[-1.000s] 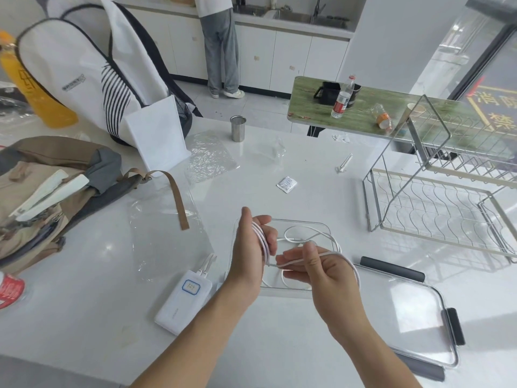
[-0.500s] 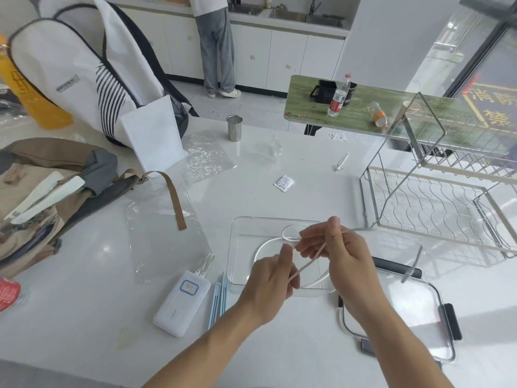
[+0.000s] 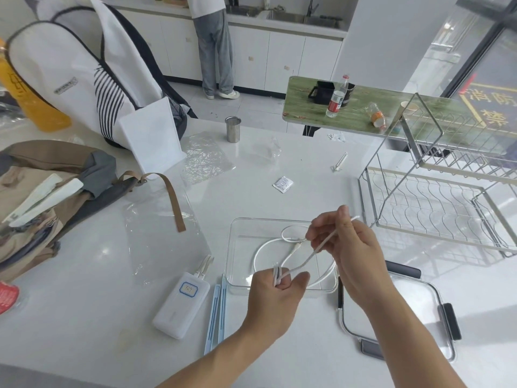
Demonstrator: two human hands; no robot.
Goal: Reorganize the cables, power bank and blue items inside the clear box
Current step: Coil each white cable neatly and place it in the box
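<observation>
A clear box (image 3: pixel 236 247) sits on the white table with a loose white cable (image 3: pixel 264 249) coiled inside it. Over the box's near edge, my left hand (image 3: pixel 275 296) pinches folded strands of a second white cable (image 3: pixel 316 252). My right hand (image 3: pixel 349 247), higher and to the right, pinches the same cable's free end, so a stretch runs taut between both hands. A white power bank (image 3: pixel 181 309) with short cables at its top lies left of the box. Between the power bank and the box lie two flat blue items (image 3: pixel 216 317).
The box's clear lid (image 3: pixel 425 298) with dark clips lies at the right. A wire dish rack (image 3: pixel 436 203) stands behind it. Two backpacks (image 3: pixel 50 191) and clear plastic bags (image 3: pixel 159 222) fill the left. A steel cup (image 3: pixel 232 129) and a small sachet (image 3: pixel 283 184) lie farther back. A person stands at the counter.
A second ago the cable was wound round my left hand. My hands then drew apart, the right rising and the left dropping toward the box's near edge, stretching the cable between them.
</observation>
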